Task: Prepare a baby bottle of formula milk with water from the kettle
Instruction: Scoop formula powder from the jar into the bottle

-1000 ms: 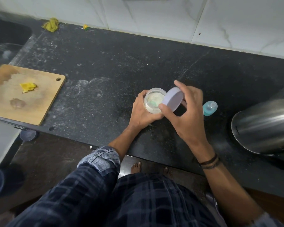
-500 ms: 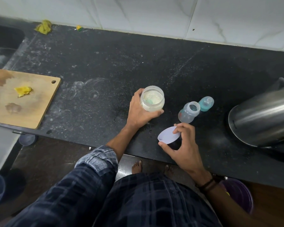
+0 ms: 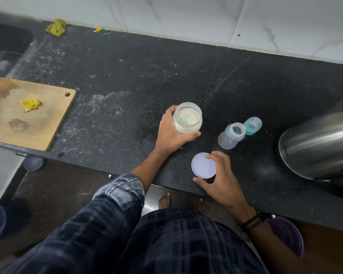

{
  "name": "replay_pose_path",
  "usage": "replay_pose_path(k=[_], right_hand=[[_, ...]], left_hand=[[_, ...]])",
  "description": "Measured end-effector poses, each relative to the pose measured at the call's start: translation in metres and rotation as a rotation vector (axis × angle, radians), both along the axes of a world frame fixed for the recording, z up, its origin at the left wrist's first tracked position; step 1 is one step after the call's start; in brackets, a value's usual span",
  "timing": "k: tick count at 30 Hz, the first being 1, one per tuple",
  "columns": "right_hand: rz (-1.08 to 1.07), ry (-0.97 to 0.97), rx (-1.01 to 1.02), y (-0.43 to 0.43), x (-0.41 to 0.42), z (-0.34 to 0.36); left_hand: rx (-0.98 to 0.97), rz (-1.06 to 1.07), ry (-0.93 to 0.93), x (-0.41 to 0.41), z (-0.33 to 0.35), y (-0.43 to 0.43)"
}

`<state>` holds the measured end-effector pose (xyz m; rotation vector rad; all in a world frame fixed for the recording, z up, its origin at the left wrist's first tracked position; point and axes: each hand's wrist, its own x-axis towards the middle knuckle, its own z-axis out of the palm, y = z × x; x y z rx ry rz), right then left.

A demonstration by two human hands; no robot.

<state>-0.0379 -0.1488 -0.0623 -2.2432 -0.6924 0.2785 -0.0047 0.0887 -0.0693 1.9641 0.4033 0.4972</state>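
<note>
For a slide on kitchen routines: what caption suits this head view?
Left hand grips the open formula jar; right hand holds its lid, with the uncapped baby bottle and kettle alongside.

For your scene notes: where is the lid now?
Head view: the right hand holds the lid at the counter's near edge, in front of the baby bottle.

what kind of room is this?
Most likely a home kitchen: dark stone counter backed by white wall tiles, a sink at the far left, a wooden chopping board and a steel kettle on the counter.
</note>
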Motion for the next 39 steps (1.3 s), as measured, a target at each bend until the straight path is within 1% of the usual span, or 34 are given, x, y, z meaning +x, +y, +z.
replay_pose_path(k=[3,7,9,13,17,21,25,35,39], right_hand=[[-0.013,-0.022,0.012,0.007,0.0,0.021],[-0.064,-0.232,0.167,0.04,0.012,0.073],[-0.057,-0.257,0.168,0.064,0.03,0.097],[0.005,-0.157,-0.043,0.107,0.065,0.12],[-0.015,-0.12,-0.125,0.127,0.081,0.12],[-0.064,-0.026,-0.143,0.132,0.088,0.123],[-0.036,0.049,-0.182,0.134,0.091,0.123],[0.026,0.112,-0.226,0.131,0.093,0.126],[0.082,0.101,-0.262,0.129,0.096,0.126]], left_hand=[[0.01,0.011,-0.008,-0.001,0.004,-0.001],[0.001,0.0,-0.016,0.0,0.003,-0.001],[-0.005,-0.007,0.003,0.001,-0.001,-0.002],[0.016,-0.006,0.026,0.002,-0.004,-0.001],[-0.032,-0.017,0.034,0.003,0.002,0.0],[-0.074,-0.005,0.006,0.001,0.005,-0.001],[-0.073,-0.033,-0.015,0.004,0.004,0.0],[-0.047,-0.036,-0.033,0.005,0.004,0.001],[-0.048,-0.025,-0.024,0.004,0.002,0.0]])
